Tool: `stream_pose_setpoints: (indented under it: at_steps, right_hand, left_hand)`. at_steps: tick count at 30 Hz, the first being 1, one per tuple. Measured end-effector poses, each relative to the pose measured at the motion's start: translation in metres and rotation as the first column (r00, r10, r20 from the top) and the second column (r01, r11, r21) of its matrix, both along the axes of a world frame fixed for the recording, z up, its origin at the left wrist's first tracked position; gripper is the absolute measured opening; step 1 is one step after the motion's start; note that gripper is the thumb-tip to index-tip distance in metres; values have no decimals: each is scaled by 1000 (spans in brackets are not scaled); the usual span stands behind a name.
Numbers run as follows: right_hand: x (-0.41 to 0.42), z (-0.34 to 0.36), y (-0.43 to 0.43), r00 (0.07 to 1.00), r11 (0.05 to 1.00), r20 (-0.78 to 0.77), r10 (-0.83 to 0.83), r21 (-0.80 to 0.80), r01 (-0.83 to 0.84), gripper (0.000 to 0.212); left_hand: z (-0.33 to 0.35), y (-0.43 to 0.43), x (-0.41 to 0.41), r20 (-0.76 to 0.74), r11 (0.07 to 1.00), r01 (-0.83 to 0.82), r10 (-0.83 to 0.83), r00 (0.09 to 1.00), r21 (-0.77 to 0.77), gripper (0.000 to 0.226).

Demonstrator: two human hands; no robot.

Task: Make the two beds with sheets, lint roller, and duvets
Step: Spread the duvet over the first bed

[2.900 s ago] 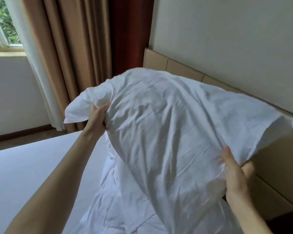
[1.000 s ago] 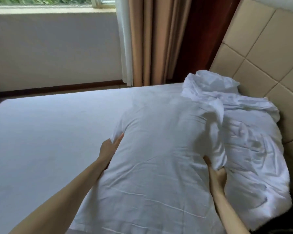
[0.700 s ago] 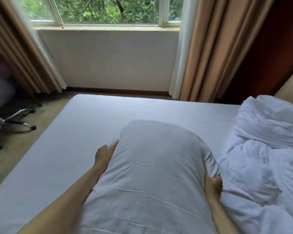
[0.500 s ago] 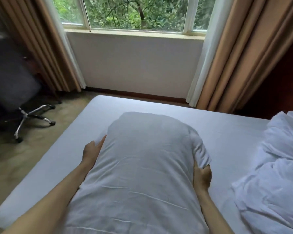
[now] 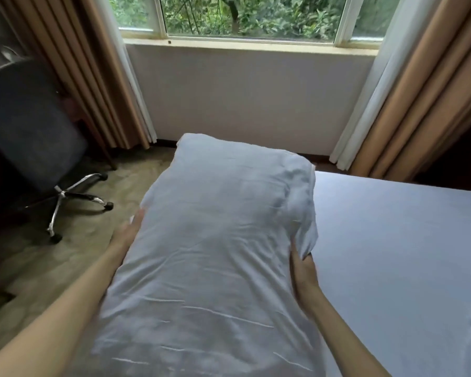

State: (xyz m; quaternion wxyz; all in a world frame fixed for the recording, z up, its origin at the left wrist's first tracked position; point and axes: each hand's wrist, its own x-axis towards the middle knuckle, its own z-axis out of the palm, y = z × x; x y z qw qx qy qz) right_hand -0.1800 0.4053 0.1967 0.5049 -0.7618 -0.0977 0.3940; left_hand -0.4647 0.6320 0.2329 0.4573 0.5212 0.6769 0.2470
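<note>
Head view: the pillow [image 5: 215, 254] is over the bed's [image 5: 392, 254] left edge, pressed between left hand [image 5: 128, 235] and right hand [image 5: 303, 270], fingers straight along its long sides. It looks light, soft and squashy, so the sides suit holding.

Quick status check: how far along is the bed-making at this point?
Done: a white sheet lies smooth over the mattress. In hand: a cased pillow is being carried, pressed between the left hand and the right hand. Left: no duvet is spread over the sheet, the pillow is not yet set down, and neither a lint roller nor a second bed is in view.
</note>
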Motion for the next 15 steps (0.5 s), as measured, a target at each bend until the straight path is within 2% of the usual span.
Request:
stream_pose_setpoints:
  at_steps: [3, 5, 7, 9, 11, 12, 15]
  right_hand:
    - [-19, -31, -3, 962, 933, -144, 230, -249, -261, 51]
    - [-25, -47, -15, 942, 864, -165, 292, -377, -334, 28]
    - [-25, -59, -27, 932, 825, -208, 296, -436, -360, 18]
    - [-20, -65, -37, 928, 801, -247, 279, -474, -367, 30]
    - [-11, -65, -47, 942, 803, -237, 239, -497, -329, 37]
    - [-4, -63, -53, 952, 815, -204, 228, -495, -301, 34]
    - [28, -53, -76, 984, 873, -47, 171, -455, -174, 18]
  left_hand:
    - [-64, 10, -50, -96, 975, -21, -1, 995, -223, 31]
    - [-92, 0, -60, -175, 958, 36, -89, 981, -286, 14]
    - [-108, -13, -47, -244, 954, 133, -201, 949, -268, 32]
    - [-113, -34, -18, -287, 923, 270, -347, 893, -275, 34]
    - [-114, -53, 15, -269, 887, 363, -437, 858, -285, 20]
    - [-116, -62, 32, -242, 873, 400, -467, 851, -277, 9]
    - [-109, -92, 92, -179, 822, 520, -561, 808, -232, 10]
